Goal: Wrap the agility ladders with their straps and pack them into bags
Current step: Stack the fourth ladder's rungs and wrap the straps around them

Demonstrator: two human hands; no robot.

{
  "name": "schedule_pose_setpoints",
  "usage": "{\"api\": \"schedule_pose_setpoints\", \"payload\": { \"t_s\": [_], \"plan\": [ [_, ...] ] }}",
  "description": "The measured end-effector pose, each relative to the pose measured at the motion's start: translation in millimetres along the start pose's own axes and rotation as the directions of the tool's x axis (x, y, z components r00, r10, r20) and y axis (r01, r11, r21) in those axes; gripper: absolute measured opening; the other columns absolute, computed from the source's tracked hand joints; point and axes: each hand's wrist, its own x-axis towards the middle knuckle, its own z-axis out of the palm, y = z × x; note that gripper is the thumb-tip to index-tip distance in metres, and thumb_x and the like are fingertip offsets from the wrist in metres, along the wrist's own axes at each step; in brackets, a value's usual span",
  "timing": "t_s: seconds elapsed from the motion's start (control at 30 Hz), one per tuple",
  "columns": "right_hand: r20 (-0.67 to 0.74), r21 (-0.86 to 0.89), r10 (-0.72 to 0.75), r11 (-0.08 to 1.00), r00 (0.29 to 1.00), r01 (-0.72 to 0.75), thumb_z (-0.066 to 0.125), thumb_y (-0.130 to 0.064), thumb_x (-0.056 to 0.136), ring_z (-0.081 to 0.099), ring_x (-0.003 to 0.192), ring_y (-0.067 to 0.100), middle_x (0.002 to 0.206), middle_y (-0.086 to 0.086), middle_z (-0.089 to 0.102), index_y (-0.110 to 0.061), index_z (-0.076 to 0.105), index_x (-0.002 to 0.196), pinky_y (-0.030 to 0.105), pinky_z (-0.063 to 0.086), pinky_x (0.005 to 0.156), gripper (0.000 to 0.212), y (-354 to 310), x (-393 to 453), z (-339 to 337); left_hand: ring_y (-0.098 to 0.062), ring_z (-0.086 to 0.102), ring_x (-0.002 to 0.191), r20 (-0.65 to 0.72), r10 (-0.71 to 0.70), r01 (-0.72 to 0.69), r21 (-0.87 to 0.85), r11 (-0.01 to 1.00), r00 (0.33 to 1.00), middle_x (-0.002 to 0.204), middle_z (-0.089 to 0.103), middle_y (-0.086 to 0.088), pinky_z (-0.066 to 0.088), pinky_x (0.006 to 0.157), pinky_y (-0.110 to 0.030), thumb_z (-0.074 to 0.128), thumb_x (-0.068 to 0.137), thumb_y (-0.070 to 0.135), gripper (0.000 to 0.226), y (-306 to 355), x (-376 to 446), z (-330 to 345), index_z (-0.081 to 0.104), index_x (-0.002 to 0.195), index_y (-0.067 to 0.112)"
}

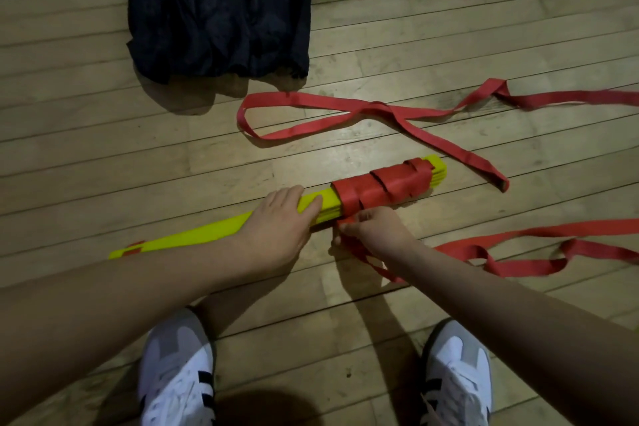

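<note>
A stack of yellow ladder rungs (193, 235) lies slantwise on the wooden floor. Its right end is wound in red strap (383, 188). My left hand (281, 218) presses flat on the middle of the stack, fingers straight over the top rung. Just right of it, my right hand (371, 228) pinches the red strap at the near edge of the wound part. Loose red strap (345, 107) loops across the floor behind the stack, and more of it (518, 252) trails off to the right. A dark bag (218, 7) lies flat at the top.
My two white and grey shoes (176, 373) (456, 377) stand on the floor planks at the bottom, close below the stack. Bare floor (69, 114) spreads to the left of the bag.
</note>
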Motion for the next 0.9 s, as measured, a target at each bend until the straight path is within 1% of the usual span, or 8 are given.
{"api": "schedule_pose_setpoints", "payload": {
  "t_s": [0.07, 0.17, 0.27, 0.37, 0.53, 0.67, 0.8, 0.9],
  "plan": [
    [0.017, 0.051, 0.003, 0.999, 1.000, -0.004, 0.054, 0.011, 0.088, 0.055, 0.037, 0.010, 0.058, 0.014, 0.058, 0.010, 0.059, 0.072, 0.015, 0.041, 0.039, 0.017, 4, -4, 0, -0.034, 0.051, 0.110, 0.104, -0.060, 0.066, -0.054, 0.996, 0.993, 0.121, 0.048, -0.015, 0.039, 0.084, -0.035, 0.050, 0.095, 0.036, 0.047, 4, -1, -4, 0.037, 0.138, 0.021],
    [0.038, 0.031, -0.022, 0.999, 0.999, 0.021, 0.055, 0.011, 0.087, 0.058, 0.043, 0.016, 0.058, 0.015, 0.060, 0.011, 0.061, 0.077, 0.018, 0.046, 0.046, 0.012, 7, -3, -3, -0.030, 0.051, 0.105, 0.124, -0.099, 0.103, -0.028, 0.994, 0.987, 0.112, 0.048, -0.009, 0.028, 0.071, -0.033, 0.044, 0.098, 0.038, 0.038, 8, 3, -11, 0.034, 0.131, 0.024],
    [0.047, 0.019, -0.022, 1.000, 0.999, 0.021, 0.057, 0.010, 0.086, 0.060, 0.048, 0.018, 0.068, 0.020, 0.063, 0.014, 0.063, 0.083, 0.023, 0.052, 0.051, 0.007, 3, -2, -6, -0.031, 0.052, 0.103, 0.119, -0.173, 0.179, -0.041, 0.983, 0.978, 0.114, 0.049, -0.010, 0.031, 0.066, -0.033, 0.049, 0.096, 0.033, 0.045, 9, 11, -11, 0.028, 0.135, 0.024],
    [0.017, -0.008, -0.003, 1.000, 1.000, 0.004, 0.061, 0.004, 0.087, 0.060, 0.047, 0.012, 0.075, 0.021, 0.067, 0.009, 0.063, 0.084, 0.018, 0.048, 0.046, 0.007, -4, -1, -9, -0.031, 0.054, 0.103, 0.106, -0.268, 0.274, -0.043, 0.961, 0.957, 0.115, 0.051, -0.010, 0.034, 0.068, -0.035, 0.055, 0.093, 0.028, 0.050, 4, 22, -13, 0.027, 0.132, 0.017],
    [-0.027, -0.072, -0.057, 0.996, 0.998, 0.055, 0.061, -0.001, 0.088, 0.059, 0.054, 0.014, 0.069, 0.011, 0.069, -0.001, 0.062, 0.074, 0.019, 0.048, 0.050, 0.014, -16, 6, -11, -0.030, 0.054, 0.105, 0.131, -0.356, 0.363, -0.028, 0.931, 0.925, 0.118, 0.051, -0.011, 0.035, 0.068, -0.036, 0.060, 0.090, 0.024, 0.051, -2, 40, -19, 0.029, 0.129, 0.012],
    [-0.037, -0.045, -0.063, 0.997, 0.997, 0.062, 0.062, -0.004, 0.089, 0.062, 0.060, 0.018, 0.072, 0.014, 0.070, -0.005, 0.060, 0.068, 0.026, 0.050, 0.060, 0.022, -22, 9, -11, -0.031, 0.054, 0.109, 0.129, -0.385, 0.388, 0.006, 0.922, 0.914, 0.123, 0.051, -0.012, 0.039, 0.071, -0.037, 0.064, 0.087, 0.019, 0.065, -3, 51, -19, 0.025, 0.138, 0.010],
    [-0.010, -0.051, -0.055, 0.997, 0.998, 0.055, 0.063, -0.007, 0.090, 0.059, 0.051, 0.015, 0.069, 0.012, 0.070, -0.005, 0.061, 0.070, 0.024, 0.048, 0.052, 0.021, -24, 10, -15, -0.032, 0.049, 0.115, 0.027, -0.351, 0.345, 0.128, 0.930, 0.936, 0.127, 0.047, -0.016, 0.045, 0.089, -0.037, 0.066, 0.083, 0.013, 0.076, -8, 58, -23, 0.021, 0.143, 0.005],
    [0.030, -0.057, -0.038, 0.998, 0.999, 0.039, 0.063, -0.006, 0.090, 0.060, 0.056, 0.015, 0.071, 0.010, 0.070, -0.003, 0.063, 0.079, 0.020, 0.048, 0.049, 0.011, -25, 8, -16, -0.030, 0.045, 0.116, -0.015, -0.297, 0.293, 0.214, 0.932, 0.955, 0.128, 0.044, -0.017, 0.042, 0.095, -0.036, 0.067, 0.086, 0.031, 0.078, -18, 59, -22, 0.024, 0.144, 0.001]
  ]
}}
